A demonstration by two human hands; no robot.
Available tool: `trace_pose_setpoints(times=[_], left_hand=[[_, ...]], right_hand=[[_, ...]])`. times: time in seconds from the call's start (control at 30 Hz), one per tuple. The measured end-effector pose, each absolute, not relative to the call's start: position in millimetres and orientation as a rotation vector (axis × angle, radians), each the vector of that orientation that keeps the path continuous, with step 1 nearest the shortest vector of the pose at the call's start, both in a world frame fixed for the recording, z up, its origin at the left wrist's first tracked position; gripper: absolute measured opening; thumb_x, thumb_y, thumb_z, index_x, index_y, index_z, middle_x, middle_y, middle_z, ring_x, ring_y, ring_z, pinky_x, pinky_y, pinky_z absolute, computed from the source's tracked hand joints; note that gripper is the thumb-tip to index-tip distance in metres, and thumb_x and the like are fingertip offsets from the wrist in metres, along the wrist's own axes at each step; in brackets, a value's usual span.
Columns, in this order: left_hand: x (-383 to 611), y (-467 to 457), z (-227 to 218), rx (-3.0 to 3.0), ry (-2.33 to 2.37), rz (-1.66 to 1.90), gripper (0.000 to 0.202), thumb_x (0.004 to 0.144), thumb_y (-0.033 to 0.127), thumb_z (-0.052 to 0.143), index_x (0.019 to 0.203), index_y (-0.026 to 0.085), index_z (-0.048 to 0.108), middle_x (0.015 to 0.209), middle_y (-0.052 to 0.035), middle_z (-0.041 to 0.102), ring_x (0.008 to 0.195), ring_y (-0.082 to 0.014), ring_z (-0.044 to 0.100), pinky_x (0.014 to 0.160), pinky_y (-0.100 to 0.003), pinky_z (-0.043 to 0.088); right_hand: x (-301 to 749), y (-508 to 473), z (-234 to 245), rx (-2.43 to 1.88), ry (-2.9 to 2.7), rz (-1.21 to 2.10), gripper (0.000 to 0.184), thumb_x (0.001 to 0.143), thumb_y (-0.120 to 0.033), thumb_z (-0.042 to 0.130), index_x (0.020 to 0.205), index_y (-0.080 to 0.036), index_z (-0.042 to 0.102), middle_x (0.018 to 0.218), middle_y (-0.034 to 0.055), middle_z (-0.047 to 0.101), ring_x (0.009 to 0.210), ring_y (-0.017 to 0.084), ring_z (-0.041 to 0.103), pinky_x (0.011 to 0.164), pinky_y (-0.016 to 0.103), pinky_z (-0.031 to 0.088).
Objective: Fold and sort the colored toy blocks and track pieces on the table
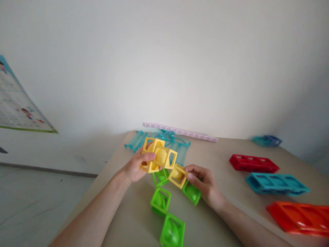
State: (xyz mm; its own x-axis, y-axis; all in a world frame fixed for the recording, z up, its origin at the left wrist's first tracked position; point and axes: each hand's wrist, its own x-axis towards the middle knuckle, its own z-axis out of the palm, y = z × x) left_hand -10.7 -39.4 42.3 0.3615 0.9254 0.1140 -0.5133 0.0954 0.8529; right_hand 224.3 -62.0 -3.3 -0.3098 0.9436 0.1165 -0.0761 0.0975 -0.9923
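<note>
My left hand [136, 167] is closed around a cluster of yellow hollow cubes [161, 156] with rounded inner shapes, lifted over the table. The thumb presses on the front of the cluster. My right hand [204, 181] pinches the right corner of another yellow cube [177, 175], just right of and below the cluster. I cannot tell whether this cube touches the cluster. A green cube [191, 192] lies just under the right fingers, partly covered. Another green cube [160, 177] shows below the yellow cluster. Two more, a nearer green cube [160, 200] and the nearest green cube [172, 230], meet at a corner.
To the right lie a red block row [254, 163], a teal block row [277, 183] and an orange block row [303, 216]. Clear blue plastic pieces [182, 151] and a purple patterned strip [180, 131] lie by the wall. Blue pieces [269, 140] sit at the far right corner.
</note>
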Motion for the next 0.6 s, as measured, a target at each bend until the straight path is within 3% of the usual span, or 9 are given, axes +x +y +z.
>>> trace_pose_setpoints(times=[0.27,0.6], left_hand=[[-4.1,-36.5,36.3,0.977,0.601,1.139,0.025,0.075,0.023,0.069,0.097,0.015,0.065,0.089,-0.0073,0.069,0.072,-0.0166,0.063,0.061,-0.029,0.054],[-2.3,-41.5,33.7,1.065,0.529,1.007,0.027,0.069,0.025,0.073,0.093,0.015,0.065,0.085,-0.0068,0.069,0.067,-0.0173,0.065,0.058,-0.027,0.052]], right_hand=[[219.6,-59.9,-6.6,-0.821,-1.123,1.600,0.033,0.070,-0.042,0.078,0.083,-0.015,0.064,0.064,0.0020,0.066,0.050,0.011,0.056,0.047,0.020,0.040],[215.2,-59.6,3.7,-0.768,-0.912,1.668,0.025,0.072,-0.038,0.072,0.075,-0.014,0.065,0.060,0.0013,0.059,0.049,0.011,0.051,0.046,0.020,0.039]])
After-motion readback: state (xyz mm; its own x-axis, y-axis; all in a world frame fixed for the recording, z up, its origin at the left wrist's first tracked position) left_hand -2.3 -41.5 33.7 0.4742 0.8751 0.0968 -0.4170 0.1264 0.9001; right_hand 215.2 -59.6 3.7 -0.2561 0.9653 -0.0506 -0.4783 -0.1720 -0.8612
